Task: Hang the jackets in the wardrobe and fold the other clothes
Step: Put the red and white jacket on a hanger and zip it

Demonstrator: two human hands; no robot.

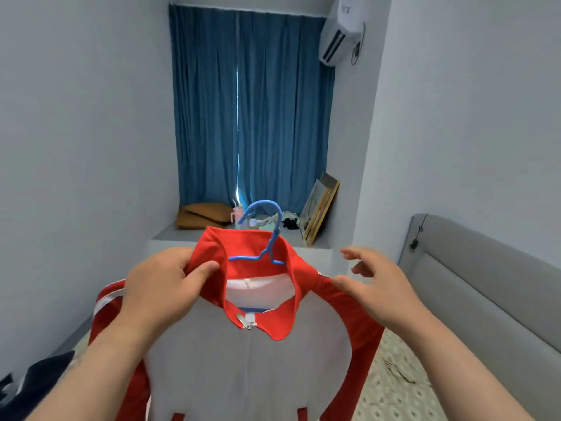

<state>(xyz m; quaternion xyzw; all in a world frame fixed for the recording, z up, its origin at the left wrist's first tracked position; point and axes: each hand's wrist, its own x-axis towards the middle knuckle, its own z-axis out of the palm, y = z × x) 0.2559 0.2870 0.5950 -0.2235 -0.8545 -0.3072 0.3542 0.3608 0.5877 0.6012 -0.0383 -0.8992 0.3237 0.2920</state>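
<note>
I hold up a red and white zip jacket (243, 360) in front of me, its zipper closed and its red collar standing up. A blue plastic hanger (267, 235) sits inside the collar, hook sticking out above it. My left hand (164, 284) grips the collar's left side, thumb on the red cloth. My right hand (376, 284) hovers at the jacket's right shoulder with fingers spread, thumb just touching the red sleeve top. No wardrobe is in view.
A bed with a patterned sheet (394, 387) and grey padded headboard (473, 284) lies lower right. A dark garment (33, 387) lies lower left. Ahead, a window ledge (170, 235) holds brown cushions (203, 215), small clutter and leaning frames (320, 208) before blue curtains (252, 110).
</note>
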